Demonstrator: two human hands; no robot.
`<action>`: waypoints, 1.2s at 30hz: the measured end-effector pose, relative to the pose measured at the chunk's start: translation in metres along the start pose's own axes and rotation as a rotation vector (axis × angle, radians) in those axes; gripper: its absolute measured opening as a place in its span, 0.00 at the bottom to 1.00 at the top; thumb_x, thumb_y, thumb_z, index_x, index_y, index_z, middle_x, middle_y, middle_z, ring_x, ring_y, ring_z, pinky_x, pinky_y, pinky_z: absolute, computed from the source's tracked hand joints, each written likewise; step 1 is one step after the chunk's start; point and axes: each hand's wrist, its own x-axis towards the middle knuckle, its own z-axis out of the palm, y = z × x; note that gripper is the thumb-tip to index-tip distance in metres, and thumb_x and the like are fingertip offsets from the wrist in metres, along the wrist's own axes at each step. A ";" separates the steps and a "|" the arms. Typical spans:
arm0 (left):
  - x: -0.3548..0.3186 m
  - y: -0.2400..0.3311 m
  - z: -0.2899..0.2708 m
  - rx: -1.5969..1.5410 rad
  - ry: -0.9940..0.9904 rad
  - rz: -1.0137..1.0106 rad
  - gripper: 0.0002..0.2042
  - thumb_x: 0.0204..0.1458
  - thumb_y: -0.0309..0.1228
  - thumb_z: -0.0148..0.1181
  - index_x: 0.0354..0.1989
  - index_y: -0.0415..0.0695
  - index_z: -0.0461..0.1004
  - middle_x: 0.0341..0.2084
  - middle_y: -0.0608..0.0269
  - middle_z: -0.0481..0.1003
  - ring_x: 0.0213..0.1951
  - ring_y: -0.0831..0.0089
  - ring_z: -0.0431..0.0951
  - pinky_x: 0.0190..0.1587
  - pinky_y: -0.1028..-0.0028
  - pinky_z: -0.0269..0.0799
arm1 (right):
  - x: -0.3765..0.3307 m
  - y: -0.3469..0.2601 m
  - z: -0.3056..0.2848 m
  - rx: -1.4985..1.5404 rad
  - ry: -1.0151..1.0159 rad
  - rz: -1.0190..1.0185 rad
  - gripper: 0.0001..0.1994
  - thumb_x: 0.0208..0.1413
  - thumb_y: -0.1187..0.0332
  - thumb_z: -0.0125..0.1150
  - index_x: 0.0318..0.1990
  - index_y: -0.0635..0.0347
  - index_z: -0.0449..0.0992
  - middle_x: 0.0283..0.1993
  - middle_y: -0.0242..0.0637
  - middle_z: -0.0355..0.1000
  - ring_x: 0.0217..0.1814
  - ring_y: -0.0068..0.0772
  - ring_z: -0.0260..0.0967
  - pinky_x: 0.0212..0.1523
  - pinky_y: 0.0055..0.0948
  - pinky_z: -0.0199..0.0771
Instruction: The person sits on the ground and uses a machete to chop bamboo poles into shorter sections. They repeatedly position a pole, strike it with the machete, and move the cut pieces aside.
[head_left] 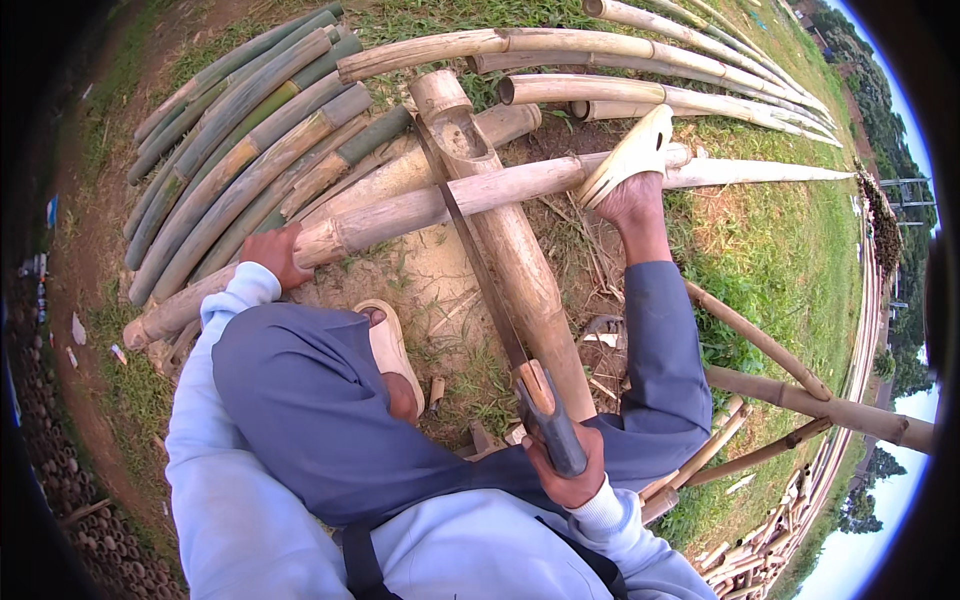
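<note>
My right hand [575, 470] is closed round the handle of a hand saw [463, 225]. The long blade runs up and away to the left, lying across a bamboo pole [500, 187]. With its fingers wrapped over the pole's left part, my left hand [277, 257] grips it. That pole rests across a thick notched bamboo post [520, 265], just right of the blade. My right foot, in a cream clog [628, 158], presses on the pole's right part. The other clog [390, 340] stands on the ground beneath the pole.
Cut green bamboo lengths [255, 130] lie in a row at the far left. Long pale poles [640, 48] stretch away at the back right. Propped bamboo [820, 408] stands at my right, with a pile of pieces [770, 530] nearby. Sawdust [425, 275] covers ground below the pole.
</note>
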 end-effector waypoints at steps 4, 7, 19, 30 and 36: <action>0.009 0.007 -0.002 -0.026 -0.002 -0.005 0.34 0.37 0.45 0.77 0.54 0.45 0.72 0.38 0.53 0.83 0.45 0.49 0.82 0.48 0.52 0.75 | -0.002 -0.035 -0.011 0.053 0.063 0.063 0.14 0.53 0.80 0.66 0.49 0.68 0.79 0.28 0.40 0.75 0.31 0.21 0.73 0.36 0.26 0.73; 0.019 0.010 -0.003 -0.066 0.010 0.025 0.35 0.38 0.45 0.77 0.55 0.46 0.72 0.39 0.51 0.83 0.46 0.49 0.82 0.49 0.52 0.75 | 0.071 -0.007 0.013 0.051 0.062 0.048 0.08 0.56 0.77 0.66 0.43 0.68 0.77 0.27 0.39 0.72 0.29 0.22 0.67 0.34 0.27 0.70; 0.010 0.002 -0.005 -0.088 -0.060 -0.020 0.34 0.36 0.45 0.75 0.54 0.44 0.75 0.40 0.47 0.82 0.47 0.47 0.81 0.52 0.53 0.74 | 0.012 -0.007 -0.005 0.016 0.031 0.046 0.14 0.53 0.78 0.67 0.47 0.67 0.78 0.26 0.38 0.74 0.25 0.28 0.71 0.32 0.28 0.72; 0.016 0.000 -0.010 -0.108 -0.072 0.016 0.37 0.35 0.46 0.75 0.57 0.44 0.76 0.44 0.42 0.81 0.51 0.45 0.79 0.57 0.52 0.72 | -0.032 -0.019 -0.022 -0.066 0.051 -0.026 0.21 0.51 0.80 0.66 0.55 0.66 0.79 0.31 0.40 0.79 0.32 0.27 0.79 0.40 0.24 0.75; 0.023 0.001 -0.013 -0.150 -0.077 0.068 0.36 0.32 0.45 0.74 0.55 0.43 0.78 0.42 0.45 0.82 0.48 0.45 0.80 0.55 0.55 0.74 | 0.082 0.000 0.016 0.048 0.084 -0.039 0.08 0.54 0.76 0.66 0.40 0.68 0.76 0.25 0.39 0.70 0.27 0.25 0.64 0.33 0.31 0.70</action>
